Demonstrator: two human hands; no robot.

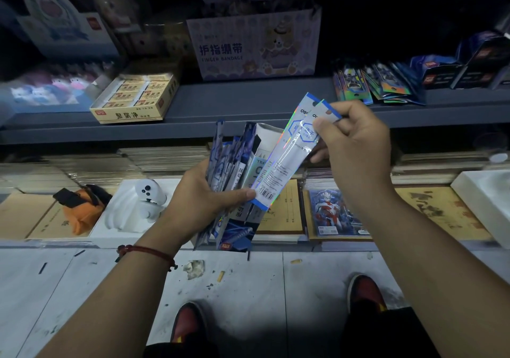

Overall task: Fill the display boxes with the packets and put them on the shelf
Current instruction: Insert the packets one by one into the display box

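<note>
Head view: we are gripping a blue-and-white display box (249, 214) in our left hand (204, 200), with the fingers curling behind it and the thumb lying across its front. The box is hanging tilted in the air, in front of the grey shelf (248, 100) and above rows of brown notebooks (281, 208). A bundle of packets (223, 158) is standing up between the palm and the box. We cannot tell if these are sitting inside the box or only pressing against its side.

Our right hand (356, 147) is pinching two packets (292, 147) at their upper ends, between the thumb and the bent fingers. They are white with blue edges and a shiny rainbow strip, and they are slanting down to the left across the open top of the box. The lower end of the front one is touching the tip of our left thumb.

On the shelf, a purple box marked "FINGER BANDAGE" (256, 45) is standing in the middle. A yellow box of erasers (135, 98) is lying to the left of it, and a heap of dark holographic packets (378, 84) is lying to the right.

Below the shelf, a white controller (149, 192) is resting on a white tray (116, 219), just beside an orange object (80, 208). A notebook with a red-and-blue hero (334, 211) is lying under our right forearm.

A red cord bracelet (146, 252) is sitting around our left wrist. Our two red shoes (187, 321) are standing on the pale, dirty floor (82, 288).
</note>
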